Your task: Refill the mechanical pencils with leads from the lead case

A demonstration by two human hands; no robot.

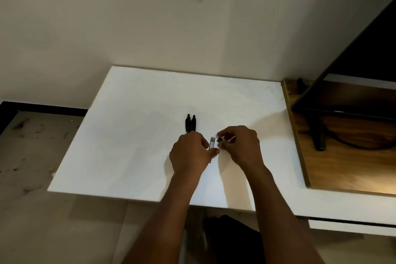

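Centre frame: your left hand [189, 154] grips the lead case [212, 144]; your right hand [240, 146] pinches a black cap [219, 140]. Two pencils [191, 123] lie just above.

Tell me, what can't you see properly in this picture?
Head view:
Leads inside the lead case: too small to see.
Near ends of the two pencils: behind the left hand.
The small black piece pinched by the right hand: too small to identify.
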